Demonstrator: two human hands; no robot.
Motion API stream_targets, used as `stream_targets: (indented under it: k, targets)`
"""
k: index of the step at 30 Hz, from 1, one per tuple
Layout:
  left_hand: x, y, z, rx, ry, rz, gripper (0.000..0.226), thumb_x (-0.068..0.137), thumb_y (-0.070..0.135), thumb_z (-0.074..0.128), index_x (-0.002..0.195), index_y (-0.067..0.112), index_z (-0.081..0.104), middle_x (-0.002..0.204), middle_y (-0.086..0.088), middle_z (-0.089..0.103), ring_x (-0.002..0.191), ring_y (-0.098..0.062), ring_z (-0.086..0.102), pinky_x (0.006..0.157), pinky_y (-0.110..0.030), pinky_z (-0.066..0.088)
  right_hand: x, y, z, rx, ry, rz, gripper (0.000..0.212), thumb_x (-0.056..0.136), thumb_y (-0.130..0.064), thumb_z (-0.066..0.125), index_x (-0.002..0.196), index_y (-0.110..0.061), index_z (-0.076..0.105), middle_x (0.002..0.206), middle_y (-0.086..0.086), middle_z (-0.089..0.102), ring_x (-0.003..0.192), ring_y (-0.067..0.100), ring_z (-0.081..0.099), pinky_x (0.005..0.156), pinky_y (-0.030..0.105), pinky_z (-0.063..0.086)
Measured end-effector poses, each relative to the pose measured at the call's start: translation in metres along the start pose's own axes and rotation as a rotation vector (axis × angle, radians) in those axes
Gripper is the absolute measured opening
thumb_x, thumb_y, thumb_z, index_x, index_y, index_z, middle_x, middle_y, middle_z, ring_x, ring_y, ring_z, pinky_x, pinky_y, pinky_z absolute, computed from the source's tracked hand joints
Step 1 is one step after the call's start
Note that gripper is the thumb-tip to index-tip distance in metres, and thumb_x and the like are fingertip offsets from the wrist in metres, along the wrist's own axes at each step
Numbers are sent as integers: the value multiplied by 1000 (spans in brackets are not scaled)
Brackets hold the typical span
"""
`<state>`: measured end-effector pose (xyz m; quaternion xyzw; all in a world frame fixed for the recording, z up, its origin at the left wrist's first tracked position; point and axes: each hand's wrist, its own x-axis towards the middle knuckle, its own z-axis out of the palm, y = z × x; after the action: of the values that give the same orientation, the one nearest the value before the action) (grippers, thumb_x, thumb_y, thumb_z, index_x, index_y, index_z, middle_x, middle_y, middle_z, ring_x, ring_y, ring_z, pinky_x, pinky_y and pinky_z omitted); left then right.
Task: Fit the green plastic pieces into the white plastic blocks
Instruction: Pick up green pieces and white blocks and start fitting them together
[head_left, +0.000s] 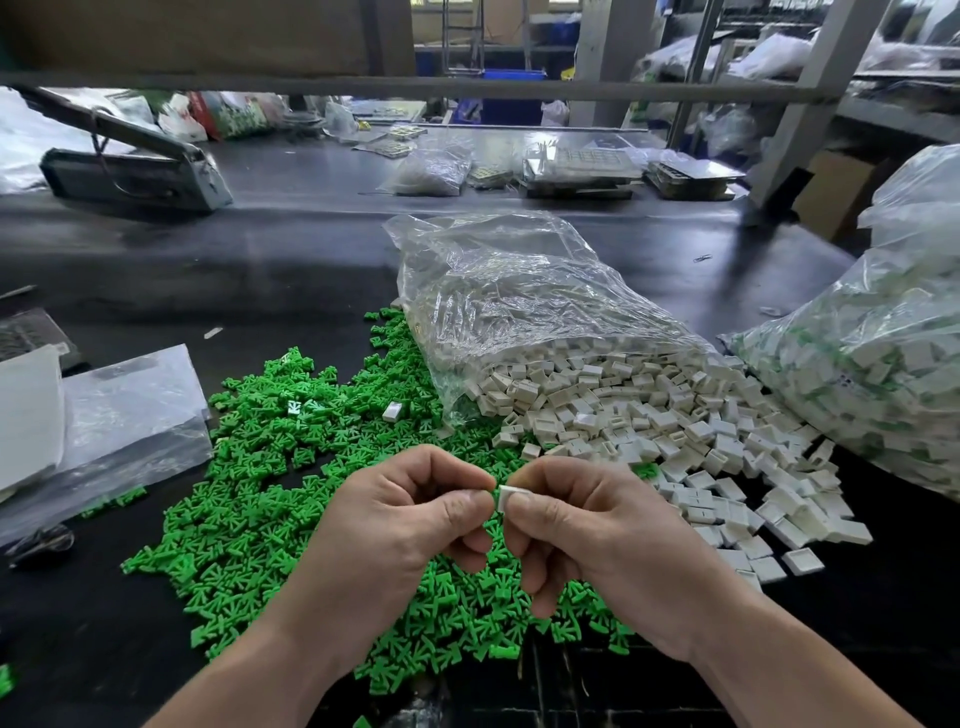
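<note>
I see my right hand (587, 525) pinching one white block (506, 498) in a closed grip, left hand (400, 525) closed against it, above the green pieces (249, 519) heaped on the near counter (285, 270).

Long dark matte table (291, 249), grey metal shelving posts (810, 83), blue plastic crates (511, 91) behind, brown cardboard box (836, 189) at right, dim daylight from windows beyond
</note>
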<state>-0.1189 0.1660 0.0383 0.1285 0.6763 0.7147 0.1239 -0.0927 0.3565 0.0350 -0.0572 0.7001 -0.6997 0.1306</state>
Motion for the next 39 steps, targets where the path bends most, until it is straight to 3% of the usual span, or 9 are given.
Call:
stream_targets:
  k: [11, 14, 17, 20, 23, 27, 31, 36, 39]
  targets:
    - [1, -4, -6, 41, -52, 39, 16, 80, 28, 77, 91, 17, 74, 79, -14, 69, 72, -23, 67, 65, -28, 55, -1, -1, 6, 20, -1, -43, 19, 96, -29, 63, 89, -12, 70, 78, 5, 65, 61, 21, 62, 52, 31, 54]
    - [4, -8, -5, -19, -42, 65, 41, 84, 49, 67, 101, 13, 72, 93, -20, 69, 85, -31, 66, 73, -39, 55, -2, -2, 9, 57, 23, -75, 21, 98, -29, 61, 84, -16, 69, 79, 6, 66, 61, 23, 63, 52, 32, 55]
    - [7, -8, 2, -333, -48, -14, 72, 88, 66, 43, 111, 2, 67, 113, -29, 64, 105, -47, 60, 85, -56, 51, -4, -3, 17, 6, 0, -79, 19, 97, -29, 62, 84, -17, 66, 78, 6, 67, 61, 23, 64, 52, 34, 56]
    - [4, -6, 13, -390, -161, -137, 87, 84, 78, 36, 107, 0, 68, 115, -30, 64, 84, -52, 59, 65, -52, 55, -8, 3, 39, -138, -45, -103, 20, 100, -27, 60, 81, -28, 65, 75, 11, 66, 56, 22, 64, 49, 30, 55]
    - [-2, -14, 18, -328, -83, -110, 79, 86, 72, 41, 84, 0, 73, 103, -29, 69, 88, -59, 61, 81, -69, 45, -8, 9, 53, -347, 19, -203, 17, 101, -28, 57, 86, -24, 64, 71, 4, 63, 53, 18, 64, 46, 28, 54]
    - [-6, -12, 21, -340, 50, -50, 71, 87, 64, 46, 73, -1, 71, 92, -31, 70, 89, -51, 67, 79, -58, 55, -6, 7, 57, -514, 77, -352, 19, 102, -25, 56, 98, -10, 67, 66, -20, 49, 55, -5, 53, 52, 24, 49]
    - [-9, -9, 25, -368, 90, -28, 69, 90, 61, 46, 70, -1, 69, 88, -31, 70, 83, -50, 68, 68, -50, 59, -7, 6, 58, -541, 88, -393, 20, 102, -24, 56, 100, -8, 68, 66, -18, 49, 54, -5, 52, 53, 21, 47]
    - [-9, -7, 26, -311, -3, -61, 79, 84, 74, 43, 83, 2, 72, 94, -33, 68, 70, -55, 62, 67, -64, 50, -9, 5, 54, -318, 29, -279, 16, 100, -30, 59, 86, -23, 65, 68, -8, 59, 54, 5, 60, 48, 22, 51]
    - [-4, -3, 21, -394, -107, -34, 70, 89, 66, 43, 109, 3, 65, 96, -33, 63, 53, -34, 59, 47, -42, 53, -5, 1, 42, 24, -11, -157, 19, 96, -35, 61, 80, -25, 64, 68, 0, 62, 54, 21, 61, 44, 30, 51]
